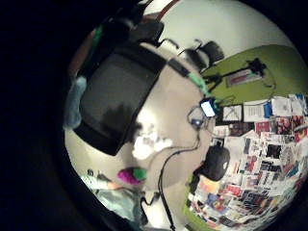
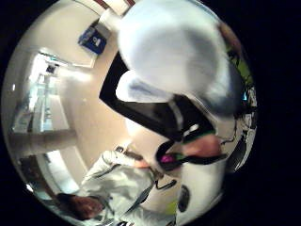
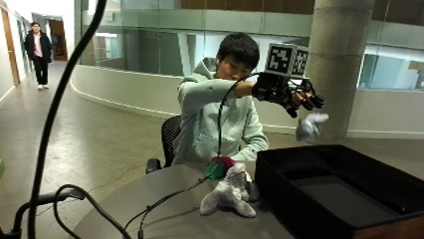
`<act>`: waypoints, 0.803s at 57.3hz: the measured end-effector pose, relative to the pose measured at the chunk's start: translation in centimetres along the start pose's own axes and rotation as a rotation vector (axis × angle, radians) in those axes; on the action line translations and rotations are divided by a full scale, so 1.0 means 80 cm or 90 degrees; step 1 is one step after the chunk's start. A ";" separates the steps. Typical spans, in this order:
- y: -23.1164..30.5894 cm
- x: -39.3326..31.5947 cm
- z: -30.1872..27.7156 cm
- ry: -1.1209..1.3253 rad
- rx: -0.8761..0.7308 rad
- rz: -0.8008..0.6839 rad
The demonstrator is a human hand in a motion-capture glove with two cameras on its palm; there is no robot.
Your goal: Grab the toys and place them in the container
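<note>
We see the gloved right hand [image 3: 289, 94] raised above the black container [image 3: 344, 194], fingers [image 3: 309, 102] released, a white plush toy [image 3: 310, 125] just below them.

pale toy [image 2: 174, 52]: blurred | container [image 3: 331, 194]: cut off by edge

- grey plush toy [image 3: 230, 195] — shaggy, soft pile
- pale toy [image 3: 310, 125] — fuzzy cloth
- container [image 3: 331, 191] — matt black, smooth walls
- worktop [image 3: 156, 206] — smooth, faint sheen
- hand [image 3: 288, 92] — matt black glove

building atrium, concrete column [image 3: 338, 59], glass balustrades [image 3: 146, 45], curved white wall [image 3: 126, 92]
</note>
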State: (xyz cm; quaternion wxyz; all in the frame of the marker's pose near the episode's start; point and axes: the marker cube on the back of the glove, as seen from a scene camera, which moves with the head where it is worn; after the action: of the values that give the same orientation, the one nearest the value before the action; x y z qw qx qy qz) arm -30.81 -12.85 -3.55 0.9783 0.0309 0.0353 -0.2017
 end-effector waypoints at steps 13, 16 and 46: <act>0.013 -0.010 0.012 -0.022 -0.045 -0.012; 0.023 -0.007 0.010 -0.033 -0.051 -0.004; 0.130 0.124 0.082 -0.082 -0.073 0.020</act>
State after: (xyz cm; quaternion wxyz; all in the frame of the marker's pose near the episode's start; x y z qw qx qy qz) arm -17.23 -7.74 2.67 0.9817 -0.0379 -0.0165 -0.1858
